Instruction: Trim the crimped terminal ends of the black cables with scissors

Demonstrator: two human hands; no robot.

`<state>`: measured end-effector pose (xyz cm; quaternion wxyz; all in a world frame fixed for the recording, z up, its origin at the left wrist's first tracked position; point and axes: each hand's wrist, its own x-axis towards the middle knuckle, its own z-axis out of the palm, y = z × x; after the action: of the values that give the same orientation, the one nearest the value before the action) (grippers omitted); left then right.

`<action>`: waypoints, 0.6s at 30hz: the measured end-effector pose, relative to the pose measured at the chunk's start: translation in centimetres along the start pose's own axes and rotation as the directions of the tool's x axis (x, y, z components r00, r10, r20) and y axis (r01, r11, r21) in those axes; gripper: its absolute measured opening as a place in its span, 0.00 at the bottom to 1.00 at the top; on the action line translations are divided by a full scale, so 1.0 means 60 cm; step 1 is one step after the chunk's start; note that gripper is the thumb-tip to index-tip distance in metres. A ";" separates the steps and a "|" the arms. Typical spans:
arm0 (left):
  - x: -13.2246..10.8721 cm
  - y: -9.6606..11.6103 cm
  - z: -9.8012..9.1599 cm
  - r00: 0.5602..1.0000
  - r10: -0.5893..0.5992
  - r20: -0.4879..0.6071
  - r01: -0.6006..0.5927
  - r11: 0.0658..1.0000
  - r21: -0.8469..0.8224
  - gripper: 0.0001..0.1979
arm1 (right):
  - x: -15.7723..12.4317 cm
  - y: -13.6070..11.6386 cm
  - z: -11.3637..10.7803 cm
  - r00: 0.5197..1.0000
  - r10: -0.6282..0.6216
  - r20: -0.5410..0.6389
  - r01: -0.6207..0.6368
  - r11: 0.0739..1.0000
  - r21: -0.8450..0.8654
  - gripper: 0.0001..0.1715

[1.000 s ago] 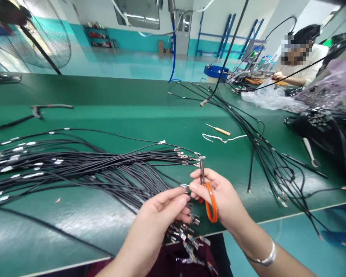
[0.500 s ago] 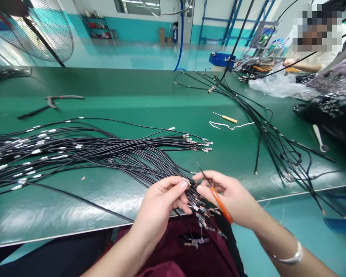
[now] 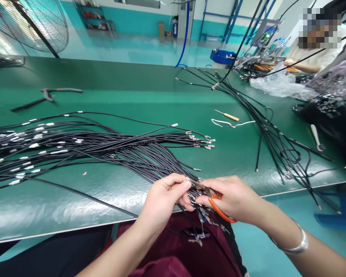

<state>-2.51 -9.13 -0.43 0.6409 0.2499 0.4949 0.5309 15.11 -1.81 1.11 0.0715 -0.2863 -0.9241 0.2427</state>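
My left hand [image 3: 168, 194] pinches the end of a black cable between thumb and forefinger, near the table's front edge. Orange-handled scissors [image 3: 221, 209] are gripped in my right hand [image 3: 233, 196], their blades pointing left to the pinched cable end. Whether the blades touch it I cannot tell. Below and between my hands, several metal-tipped cable ends [image 3: 207, 217] hang over the edge above my lap. The bundle of black cables [image 3: 144, 154] with white labels stretches from the left across the table to my hands.
Pliers [image 3: 47, 95] lie at the back left. A yellow-handled pick [image 3: 230, 116] and a white tie [image 3: 233, 125] lie right of centre. More black cables [image 3: 253, 115] run down the right, near a white-handled tool [image 3: 316, 136]. Another person [image 3: 314, 57] sits at the far right.
My right hand has turned the scissors from pointing up and away to pointing left, bringing the blades to my left fingertips. My left hand keeps its pinch.
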 end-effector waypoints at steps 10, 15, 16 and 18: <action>0.001 -0.001 0.001 1.000 0.004 -0.029 -0.004 1.000 0.008 0.06 | -0.002 0.002 -0.004 0.996 -0.083 -0.015 0.082 0.995 -0.062 0.19; -0.001 0.002 0.003 0.999 -0.001 -0.040 0.002 1.000 0.008 0.06 | 0.000 0.004 -0.005 0.996 -0.088 -0.003 0.087 0.994 -0.062 0.21; -0.001 0.002 0.003 0.999 -0.001 -0.041 0.002 1.000 0.007 0.06 | 0.000 0.003 -0.004 0.996 -0.085 0.002 0.085 0.994 -0.065 0.21; 0.000 0.002 0.003 0.999 0.002 -0.044 -0.001 1.000 0.008 0.06 | 0.000 0.003 -0.003 0.997 -0.082 0.008 0.082 0.994 -0.073 0.20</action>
<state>-2.40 -9.06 -0.27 0.6283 0.2410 0.5109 0.5349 15.24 -1.58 1.18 0.0688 -0.2499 -0.9435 0.2064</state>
